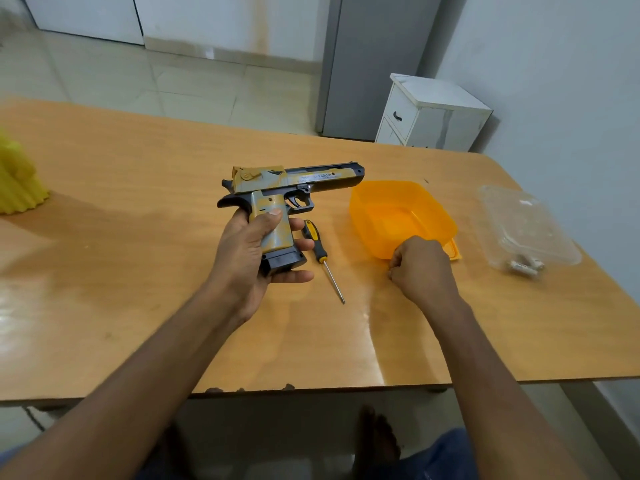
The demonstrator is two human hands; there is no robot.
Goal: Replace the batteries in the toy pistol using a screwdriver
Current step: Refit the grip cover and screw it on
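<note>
My left hand (pixel 249 251) grips the handle of the toy pistol (pixel 294 180), a yellow, grey and black gun held above the wooden table (pixel 138 271) with its barrel pointing right. A screwdriver (pixel 320 256) with a yellow and black handle lies on the table just right of that hand, tip toward me. My right hand (pixel 420 268) rests on the table in front of the orange container (pixel 401 216), fingers curled under; what they hold, if anything, is hidden. Batteries (pixel 523 266) lie in a clear plastic tray (pixel 526 226) at the far right.
A yellow ribbed object (pixel 17 181) stands at the table's left edge. Beyond the table are a tiled floor, a grey fridge (pixel 374 64) and a small white drawer cabinet (pixel 433 112). A wall runs close along the right side.
</note>
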